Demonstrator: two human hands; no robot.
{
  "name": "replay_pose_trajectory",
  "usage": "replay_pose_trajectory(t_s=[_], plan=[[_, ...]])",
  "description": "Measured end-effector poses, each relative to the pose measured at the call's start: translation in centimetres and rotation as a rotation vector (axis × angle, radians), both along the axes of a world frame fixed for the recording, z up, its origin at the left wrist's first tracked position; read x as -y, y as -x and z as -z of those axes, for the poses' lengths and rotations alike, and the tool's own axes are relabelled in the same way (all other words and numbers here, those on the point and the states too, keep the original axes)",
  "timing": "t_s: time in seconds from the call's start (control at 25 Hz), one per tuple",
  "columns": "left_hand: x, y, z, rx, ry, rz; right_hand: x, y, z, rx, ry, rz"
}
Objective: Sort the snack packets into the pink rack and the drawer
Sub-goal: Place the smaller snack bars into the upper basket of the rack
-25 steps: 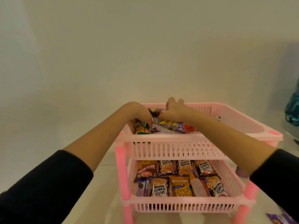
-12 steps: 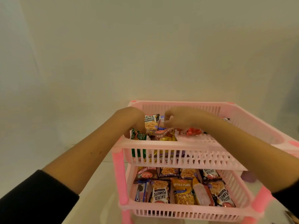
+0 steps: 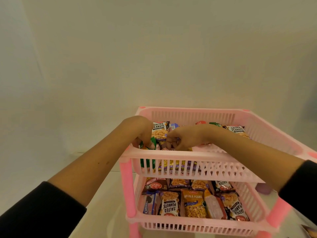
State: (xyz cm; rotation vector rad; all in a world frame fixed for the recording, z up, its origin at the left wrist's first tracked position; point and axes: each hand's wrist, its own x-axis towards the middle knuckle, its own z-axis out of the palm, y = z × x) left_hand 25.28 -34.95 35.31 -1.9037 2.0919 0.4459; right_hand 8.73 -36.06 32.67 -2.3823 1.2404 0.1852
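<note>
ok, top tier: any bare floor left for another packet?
Yes: near right of the top tier, between the right hand and right wall. Left front is crowded under the left hand. Lower tier is packed.

Black sleeves (image 3: 34,212) pushed up, forearms bare below them.

- The rack (image 3: 180,152) is moulded in pale pink with slotted walls; its posts (image 3: 127,189) are a deeper pink.
- A green packet (image 3: 148,163) is seen behind the slots.
- The peanut packet (image 3: 160,130) is printed white, black and orange.
- The sleeves (image 3: 39,213) are black.
- The wall (image 3: 154,48) is plain off-white.
</note>
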Motion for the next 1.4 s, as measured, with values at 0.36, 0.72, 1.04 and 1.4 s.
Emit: replay_pose_trajectory(t_s=[0.36, 0.72, 1.04, 1.4], plan=[[-1.6, -0.5, -1.0, -0.099, 0.325, 0.027, -1.5, 1.5, -1.0, 0.27, 0.157, 0.07], [-9.6, 1.5, 1.2, -0.796, 1.171, 0.345, -11.9, 5.0, -1.6, 0.976, 0.799, 0.319], [-19.2, 11.1, 13.9, -1.07, 1.058, 0.542, -23.6, 15.6, 10.9, 0.898, 0.814, 0.666], [-30.3, 29.3, 28.7, -1.045, 0.334, 0.459, -37.6, 34.9, 24.9, 0.581, 0.725, 1.12]])
